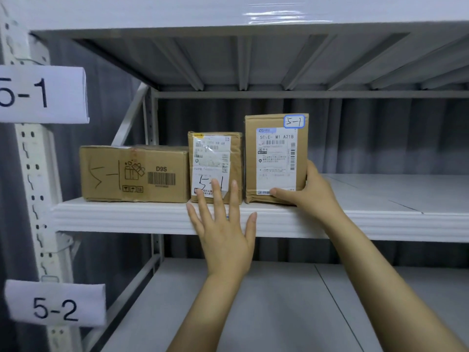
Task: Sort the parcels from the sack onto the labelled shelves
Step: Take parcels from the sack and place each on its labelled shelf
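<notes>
Head view: the right hand [312, 191] grips the lower right corner of a tall brown cardboard parcel [276, 158], which stands upright on the white metal shelf [127, 217]. The left hand [223, 224], fingers straight and spread, seems to touch the smaller brown cardboard parcel [215, 166] just beside it.

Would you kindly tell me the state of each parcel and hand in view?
wide box: lying flat on the 5-1 shelf, taped shut.
middle box: standing upright, shut, beside the wide box.
tall box: standing upright, shut, held at its lower right corner.
left hand: open, fingers spread at the middle box's front.
right hand: gripping the tall box.
</notes>
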